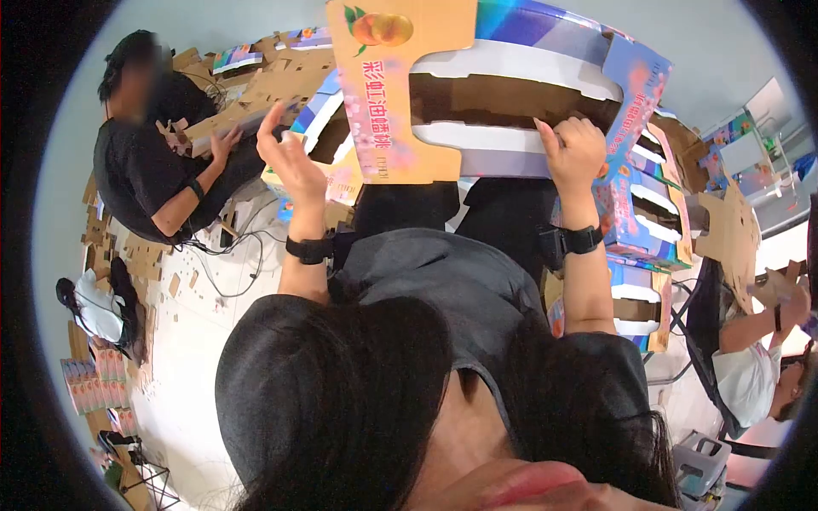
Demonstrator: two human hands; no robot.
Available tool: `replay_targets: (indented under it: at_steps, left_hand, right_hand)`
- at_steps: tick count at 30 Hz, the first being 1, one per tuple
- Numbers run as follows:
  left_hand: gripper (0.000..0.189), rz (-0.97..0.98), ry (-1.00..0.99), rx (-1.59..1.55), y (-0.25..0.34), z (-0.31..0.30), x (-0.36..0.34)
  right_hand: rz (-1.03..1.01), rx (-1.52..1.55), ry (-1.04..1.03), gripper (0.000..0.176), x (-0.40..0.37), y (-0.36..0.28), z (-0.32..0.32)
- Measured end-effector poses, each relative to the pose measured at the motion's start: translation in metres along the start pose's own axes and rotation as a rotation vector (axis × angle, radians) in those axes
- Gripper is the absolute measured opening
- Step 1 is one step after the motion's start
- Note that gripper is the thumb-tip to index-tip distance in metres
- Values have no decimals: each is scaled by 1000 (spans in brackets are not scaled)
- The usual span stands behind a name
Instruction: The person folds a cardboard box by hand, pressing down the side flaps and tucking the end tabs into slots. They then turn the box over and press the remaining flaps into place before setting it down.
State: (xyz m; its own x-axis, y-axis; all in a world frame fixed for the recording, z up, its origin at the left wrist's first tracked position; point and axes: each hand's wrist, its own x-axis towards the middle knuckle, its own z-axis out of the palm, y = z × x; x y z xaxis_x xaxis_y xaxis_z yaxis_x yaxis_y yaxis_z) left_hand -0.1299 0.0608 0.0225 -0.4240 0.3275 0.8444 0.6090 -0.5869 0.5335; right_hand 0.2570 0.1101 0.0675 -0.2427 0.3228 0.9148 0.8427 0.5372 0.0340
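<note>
In front of my lap stands a printed cardboard box [383, 140], its yellow end panel showing a peach picture and pink lettering. White-edged flaps frame its long opening, and a blue panel [635, 94] forms its right end. My left hand [291, 166] is beside the yellow panel, fingers apart and pointing up, holding nothing. At the box's right end, my right hand [577, 153] overlaps the near wall with fingers curled and thumb raised. Whatever lies inside those curled fingers is hidden. Both wrists carry black bands.
More printed boxes [639, 217] are stacked at my right. To the left, a seated person [149, 162] works beside a heap of brown cardboard [285, 81]. Another person [750, 375] handles cardboard at far right. Cables and scraps lie on the white floor [192, 358].
</note>
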Motion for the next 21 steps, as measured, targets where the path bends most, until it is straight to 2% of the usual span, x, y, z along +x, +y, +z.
replay_targets:
  at_steps: [2, 5, 6, 9, 10, 11, 12, 13, 14, 16, 17, 19, 21]
  left_hand:
    - [32, -237, -20, -113, -16, -15, 0]
    - [34, -501, -48, -169, -16, -30, 4]
    - [33, -498, -2, -212, -21, -28, 3]
    - [27, -545, -75, -204, -27, -26, -2]
    - [24, -534, -78, -274, -26, -19, -2]
    - [24, -340, -133, -212, -19, -15, -10]
    - [42, -497, -163, -428, -19, -9, -19]
    - [60, -552, -273, -507, -17, -4, -24]
    - [79, -611, -384, -576, -14, 1, -29]
    - [105, -395, -659, -481, 17, 16, -28]
    - [113, -220, -742, -454, 40, 23, -28]
    - [128, -43, -838, -388, 55, 38, -37]
    - [138, -33, -854, -362, 73, 58, -47]
  right_hand:
    - [29, 68, 16, 37, 2, 1, -2]
    - [111, 146, 36, 36, 8, -3, -6]
    - [126, 193, 86, 38, 11, -4, -6]
    - [331, 344, 117, 39, 21, -11, -15]
    - [341, 385, 181, 46, 23, -11, -13]
    - [424, 438, 191, 48, 27, -13, -13]
    - [509, 491, 202, 50, 32, -17, -15]
    - [596, 542, 213, 52, 40, -25, -19]
    - [590, 566, 268, 57, 49, -39, -21]
    - [642, 618, 304, 57, 51, -49, -15]
    - [664, 646, 326, 57, 53, -51, -12]
    - [690, 649, 321, 56, 56, -55, -3]
    - [699, 656, 281, 56, 54, -60, 2]
